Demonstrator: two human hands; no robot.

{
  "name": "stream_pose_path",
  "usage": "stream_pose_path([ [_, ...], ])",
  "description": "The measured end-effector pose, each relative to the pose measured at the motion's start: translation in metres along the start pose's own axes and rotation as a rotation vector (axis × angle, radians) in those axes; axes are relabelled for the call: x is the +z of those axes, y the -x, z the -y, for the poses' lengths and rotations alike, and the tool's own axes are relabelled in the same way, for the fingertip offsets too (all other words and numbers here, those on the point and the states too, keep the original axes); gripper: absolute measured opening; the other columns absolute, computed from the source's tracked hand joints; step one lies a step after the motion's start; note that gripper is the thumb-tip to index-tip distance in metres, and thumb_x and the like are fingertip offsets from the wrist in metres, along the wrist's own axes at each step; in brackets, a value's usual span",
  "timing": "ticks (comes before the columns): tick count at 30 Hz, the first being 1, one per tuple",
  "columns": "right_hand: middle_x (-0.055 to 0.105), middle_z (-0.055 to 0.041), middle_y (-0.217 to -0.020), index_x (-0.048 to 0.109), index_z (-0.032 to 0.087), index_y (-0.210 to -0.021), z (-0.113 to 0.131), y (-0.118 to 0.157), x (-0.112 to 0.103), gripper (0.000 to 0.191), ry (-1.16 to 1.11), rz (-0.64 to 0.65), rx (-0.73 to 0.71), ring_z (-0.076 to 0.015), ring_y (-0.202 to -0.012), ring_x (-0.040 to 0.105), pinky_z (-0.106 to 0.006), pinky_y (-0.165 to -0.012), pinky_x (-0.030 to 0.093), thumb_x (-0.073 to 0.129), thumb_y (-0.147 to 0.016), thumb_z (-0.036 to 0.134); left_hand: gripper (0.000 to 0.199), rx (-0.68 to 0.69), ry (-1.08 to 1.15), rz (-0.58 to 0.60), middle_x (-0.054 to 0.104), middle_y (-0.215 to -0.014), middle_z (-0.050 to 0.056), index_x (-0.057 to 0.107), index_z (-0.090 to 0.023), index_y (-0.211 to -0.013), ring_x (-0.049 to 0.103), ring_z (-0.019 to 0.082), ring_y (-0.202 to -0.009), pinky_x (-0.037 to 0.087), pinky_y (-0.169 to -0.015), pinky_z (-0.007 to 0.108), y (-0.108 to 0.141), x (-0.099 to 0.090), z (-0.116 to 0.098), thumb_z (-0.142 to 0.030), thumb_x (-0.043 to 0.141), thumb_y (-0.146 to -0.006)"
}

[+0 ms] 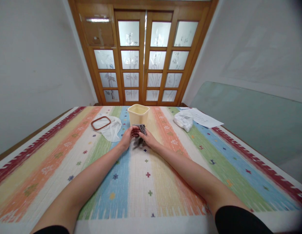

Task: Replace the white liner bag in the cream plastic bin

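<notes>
Toward the far edge of the table, midway between its left and right edges, two bare hands met around a small, dark grey cloth. The left hand curled its fingers at one side of the bunched fabric, and the right hand pinched the other side, the two close together. Part of the cloth stood up in folds above the fingers; the rest drooped, blurred, below them. It seemed light, soft and limp, neither slippery nor fragile, likely to sag wherever it was not supported. The gathered upper folds looked like the surest hold, with a second pinch at a corner to spread it, though no corner could be made out clearly. Just beyond the hands stood a pale yellow tub, upright and open-topped. Left of it, a thin white sheet lay crumpled, with a reddish-brown frame partly over it. Toward the far right corner were a crumpled white bundle and, beside it, printed papers. Past the far edge stood wooden doors with patterned glass panes
</notes>
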State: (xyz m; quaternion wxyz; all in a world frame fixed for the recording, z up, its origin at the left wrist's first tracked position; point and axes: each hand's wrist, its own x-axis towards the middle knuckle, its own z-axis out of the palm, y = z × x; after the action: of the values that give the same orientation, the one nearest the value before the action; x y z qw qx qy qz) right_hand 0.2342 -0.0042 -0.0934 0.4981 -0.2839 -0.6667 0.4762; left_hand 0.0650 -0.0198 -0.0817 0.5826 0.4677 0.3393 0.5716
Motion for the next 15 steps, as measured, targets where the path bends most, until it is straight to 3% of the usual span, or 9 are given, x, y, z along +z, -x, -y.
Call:
stream_pose_path([
  [4,0.075,-0.0063,-0.117,0.066,0.022,-0.120,-0.007,0.000,0.001,0.052,-0.159,-0.139,0.179,-0.0234,-0.104,0.069,-0.037,-0.095,0.055,0.079,-0.079,0.050,0.066,0.000,-0.006,0.040,0.075,-0.102,0.012,0.072,-0.018,-0.106,0.071,0.022,-0.087,0.055,-0.078,0.034,-0.001,-0.001,-0.005,-0.079,0.051,-0.090],
  [10,0.076,-0.0049,-0.094,0.071,0.020,-0.099,-0.009,-0.005,-0.008,0.036,-0.172,-0.287,0.390,-0.0225,-0.085,0.070,-0.035,-0.079,0.055,0.079,-0.070,0.039,0.035,0.131,-0.275,-0.298,0.067,-0.084,0.006,0.070,-0.019,-0.087,0.062,0.017,-0.078,0.047,-0.070,0.028,-0.013,-0.022,-0.001,-0.054,0.069,-0.086],
  [13,0.076,-0.0056,-0.094,0.070,0.021,-0.100,0.003,-0.013,-0.014,0.035,-0.148,-0.398,0.383,-0.0247,-0.087,0.070,-0.035,-0.077,0.055,0.076,-0.074,0.044,0.031,0.080,-0.302,-0.342,0.064,-0.081,0.004,0.067,-0.019,-0.085,0.059,0.015,-0.072,0.045,-0.065,0.026,-0.018,-0.036,0.008,-0.051,0.066,-0.086],
  [15,0.075,-0.0067,-0.098,0.070,0.021,-0.102,0.017,-0.020,-0.023,0.037,-0.099,-0.492,0.296,-0.0267,-0.092,0.069,-0.036,-0.079,0.055,0.072,-0.080,0.050,0.029,0.072,-0.325,-0.343,0.064,-0.080,0.004,0.067,-0.020,-0.085,0.058,0.015,-0.070,0.045,-0.064,0.026,-0.019,-0.039,0.015,-0.048,0.062,-0.088],
])
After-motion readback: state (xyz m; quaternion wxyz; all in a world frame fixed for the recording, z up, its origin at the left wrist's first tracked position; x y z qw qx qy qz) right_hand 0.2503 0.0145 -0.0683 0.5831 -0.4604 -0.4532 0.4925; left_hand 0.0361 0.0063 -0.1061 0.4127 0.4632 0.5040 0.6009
